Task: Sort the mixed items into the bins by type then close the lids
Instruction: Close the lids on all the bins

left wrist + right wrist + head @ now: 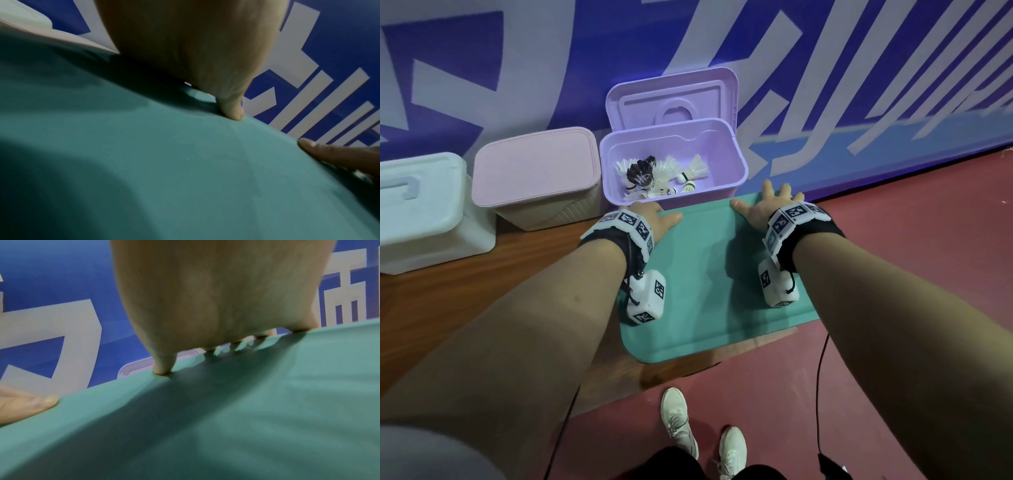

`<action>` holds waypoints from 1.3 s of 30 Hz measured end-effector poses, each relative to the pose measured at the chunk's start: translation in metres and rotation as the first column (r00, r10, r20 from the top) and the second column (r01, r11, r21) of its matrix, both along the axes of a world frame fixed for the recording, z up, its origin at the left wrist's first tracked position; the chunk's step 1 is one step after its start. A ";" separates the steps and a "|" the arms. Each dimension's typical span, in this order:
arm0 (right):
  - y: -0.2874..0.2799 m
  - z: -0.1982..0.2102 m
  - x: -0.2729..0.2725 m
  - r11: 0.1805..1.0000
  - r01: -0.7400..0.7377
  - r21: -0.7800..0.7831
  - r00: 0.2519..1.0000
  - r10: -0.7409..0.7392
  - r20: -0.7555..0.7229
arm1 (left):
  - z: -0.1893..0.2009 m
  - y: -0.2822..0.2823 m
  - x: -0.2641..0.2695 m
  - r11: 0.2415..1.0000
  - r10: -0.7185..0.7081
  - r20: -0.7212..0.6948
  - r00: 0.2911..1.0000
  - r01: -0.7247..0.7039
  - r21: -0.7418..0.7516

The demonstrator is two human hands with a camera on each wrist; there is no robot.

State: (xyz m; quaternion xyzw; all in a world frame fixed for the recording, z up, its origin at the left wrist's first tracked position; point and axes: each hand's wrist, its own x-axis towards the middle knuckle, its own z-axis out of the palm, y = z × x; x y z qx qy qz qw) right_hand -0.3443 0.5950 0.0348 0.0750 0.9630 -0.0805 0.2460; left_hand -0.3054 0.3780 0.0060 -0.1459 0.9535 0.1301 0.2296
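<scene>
A flat teal tray (705,274) with nothing on it is in front of me, its far edge at the open purple bin (739,161). The bin holds several shuttlecocks (654,178), and its lid (671,99) stands up against the wall. My left hand (654,219) grips the tray's far left corner, thumb (232,110) on top and fingers hidden past the edge. My right hand (760,209) holds the far right corner with its thumb (163,368) on the tray (226,402) and its fingers over the far edge.
A pink bin (534,168) and a white bin (421,205), both with lids shut, stand left of the purple bin along the blue and white wall banner (859,68). My feet in white shoes (678,418) are on the red floor below the tray.
</scene>
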 end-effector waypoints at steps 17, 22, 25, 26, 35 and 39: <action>0.008 0.071 0.031 0.942 -0.135 -0.307 0.984 0.092 -0.152 | 0.079 0.006 0.037 0.996 0.088 -0.299 0.950 -0.077 0.050; -0.003 0.098 0.024 0.917 -0.161 -0.365 0.974 0.088 -0.208 | 0.108 -0.001 0.028 0.988 0.124 -0.437 0.891 -0.073 0.133; -0.015 0.111 0.015 0.904 -0.154 -0.399 0.964 0.049 -0.260 | 0.119 -0.010 0.017 0.985 0.128 -0.471 0.873 -0.054 0.166; -0.019 0.113 0.013 0.903 -0.151 -0.403 0.961 0.039 -0.272 | 0.120 -0.013 0.013 0.983 0.127 -0.478 0.869 -0.046 0.177; -0.048 0.107 -0.023 0.899 -0.109 -0.425 0.954 -0.026 -0.298 | 0.107 -0.046 -0.009 0.946 0.221 -0.496 0.840 -0.061 0.317; -0.061 0.101 -0.047 0.902 -0.130 -0.412 0.952 -0.002 -0.306 | 0.098 -0.058 -0.027 0.940 0.260 -0.478 0.839 -0.107 0.325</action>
